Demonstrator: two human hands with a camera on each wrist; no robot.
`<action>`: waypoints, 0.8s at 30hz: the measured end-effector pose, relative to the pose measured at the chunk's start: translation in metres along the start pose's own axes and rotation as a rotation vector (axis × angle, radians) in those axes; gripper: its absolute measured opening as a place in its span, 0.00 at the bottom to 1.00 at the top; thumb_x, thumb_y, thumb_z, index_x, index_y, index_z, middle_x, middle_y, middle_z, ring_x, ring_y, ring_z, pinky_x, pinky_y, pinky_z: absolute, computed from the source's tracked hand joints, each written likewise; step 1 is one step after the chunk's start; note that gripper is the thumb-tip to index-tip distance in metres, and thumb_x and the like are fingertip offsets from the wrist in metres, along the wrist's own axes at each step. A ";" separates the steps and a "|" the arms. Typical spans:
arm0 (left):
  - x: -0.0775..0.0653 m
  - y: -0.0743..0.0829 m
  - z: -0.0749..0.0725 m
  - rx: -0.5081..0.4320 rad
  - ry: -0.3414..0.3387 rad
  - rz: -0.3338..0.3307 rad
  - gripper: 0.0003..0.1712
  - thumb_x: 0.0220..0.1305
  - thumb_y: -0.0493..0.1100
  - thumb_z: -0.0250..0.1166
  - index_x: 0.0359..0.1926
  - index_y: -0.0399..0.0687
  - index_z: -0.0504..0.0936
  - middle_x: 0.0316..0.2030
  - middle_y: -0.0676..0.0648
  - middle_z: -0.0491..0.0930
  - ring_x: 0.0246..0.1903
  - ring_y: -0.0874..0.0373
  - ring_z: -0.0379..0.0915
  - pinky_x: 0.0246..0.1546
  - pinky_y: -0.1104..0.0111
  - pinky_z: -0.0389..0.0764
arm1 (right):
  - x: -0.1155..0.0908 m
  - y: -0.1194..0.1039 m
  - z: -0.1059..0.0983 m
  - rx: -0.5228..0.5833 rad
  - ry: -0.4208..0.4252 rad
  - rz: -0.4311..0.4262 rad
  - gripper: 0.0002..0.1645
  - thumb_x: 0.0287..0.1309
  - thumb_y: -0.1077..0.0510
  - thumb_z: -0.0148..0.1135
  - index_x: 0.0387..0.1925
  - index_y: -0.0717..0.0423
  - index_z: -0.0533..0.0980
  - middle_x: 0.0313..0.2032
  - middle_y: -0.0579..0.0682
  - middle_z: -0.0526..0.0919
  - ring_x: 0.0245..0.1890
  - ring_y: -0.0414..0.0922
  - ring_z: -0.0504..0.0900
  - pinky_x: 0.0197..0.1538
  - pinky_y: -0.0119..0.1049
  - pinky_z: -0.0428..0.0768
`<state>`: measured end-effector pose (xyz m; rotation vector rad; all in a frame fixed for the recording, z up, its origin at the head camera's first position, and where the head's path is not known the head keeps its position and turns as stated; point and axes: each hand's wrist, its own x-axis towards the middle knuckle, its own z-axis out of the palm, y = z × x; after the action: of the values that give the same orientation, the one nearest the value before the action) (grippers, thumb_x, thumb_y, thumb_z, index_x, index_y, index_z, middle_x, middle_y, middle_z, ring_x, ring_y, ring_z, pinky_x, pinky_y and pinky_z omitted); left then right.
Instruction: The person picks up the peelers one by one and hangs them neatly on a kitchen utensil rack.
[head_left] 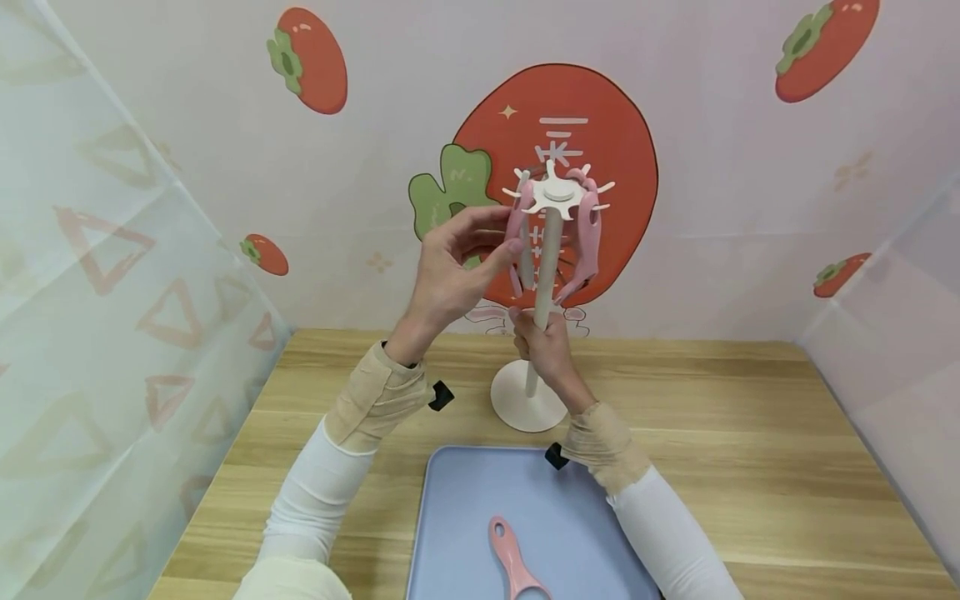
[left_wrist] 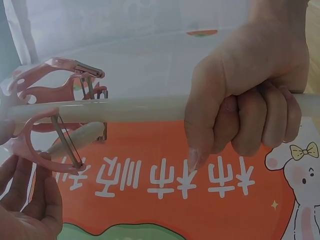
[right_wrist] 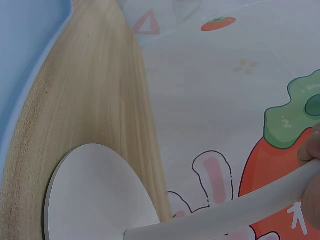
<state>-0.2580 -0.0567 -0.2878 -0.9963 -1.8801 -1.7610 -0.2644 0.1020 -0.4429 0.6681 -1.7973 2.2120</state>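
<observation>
A white stand [head_left: 549,258] rises from a round base [head_left: 525,400] to a top with several hooks [head_left: 558,196]. My right hand [head_left: 551,348] grips its pole, fingers wrapped round it in the left wrist view. Up at the hooks, my left hand [head_left: 456,271] pinches a pink peeler [left_wrist: 50,162], a Y-shaped one with a metal blade across its fork. Other pink peelers [head_left: 588,242] hang on the far side. Among them hangs a pale-handled utensil [left_wrist: 82,136], partly hidden behind the held peeler.
A blue tray [head_left: 465,492] lies on the wooden table [head_left: 735,450] in front of the stand. On it is a pink tool [head_left: 508,550] with a hole in its handle, cut off by the frame's lower edge. Printed cloth walls [head_left: 712,267] enclose the back and sides.
</observation>
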 end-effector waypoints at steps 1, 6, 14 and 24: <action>0.000 0.000 0.000 0.002 0.001 -0.001 0.22 0.63 0.35 0.71 0.58 0.33 0.82 0.49 0.39 0.85 0.48 0.52 0.85 0.51 0.58 0.84 | 0.000 0.000 0.000 -0.001 0.000 0.000 0.36 0.73 0.50 0.58 0.12 0.66 0.61 0.09 0.41 0.60 0.08 0.38 0.57 0.13 0.30 0.55; -0.001 0.000 -0.001 0.018 0.002 -0.005 0.22 0.63 0.35 0.71 0.58 0.33 0.82 0.49 0.39 0.86 0.48 0.52 0.85 0.50 0.58 0.84 | 0.001 0.000 0.000 -0.003 0.001 0.004 0.37 0.72 0.49 0.59 0.12 0.66 0.61 0.10 0.41 0.60 0.08 0.38 0.57 0.13 0.30 0.55; -0.005 0.001 -0.004 0.028 0.004 -0.001 0.23 0.62 0.33 0.71 0.58 0.33 0.82 0.52 0.40 0.85 0.49 0.52 0.84 0.50 0.59 0.84 | 0.000 0.000 0.001 -0.001 -0.008 -0.008 0.36 0.73 0.51 0.57 0.12 0.67 0.61 0.09 0.42 0.61 0.08 0.39 0.57 0.13 0.30 0.55; -0.008 -0.001 -0.008 0.021 0.006 -0.002 0.23 0.63 0.34 0.71 0.58 0.32 0.82 0.51 0.38 0.84 0.49 0.52 0.84 0.51 0.58 0.83 | 0.002 0.002 0.001 0.051 -0.019 -0.052 0.34 0.74 0.55 0.56 0.11 0.62 0.59 0.09 0.39 0.59 0.07 0.36 0.55 0.12 0.31 0.52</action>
<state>-0.2549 -0.0666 -0.2925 -0.9806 -1.8923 -1.7398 -0.2667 0.1005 -0.4434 0.7404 -1.7178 2.2319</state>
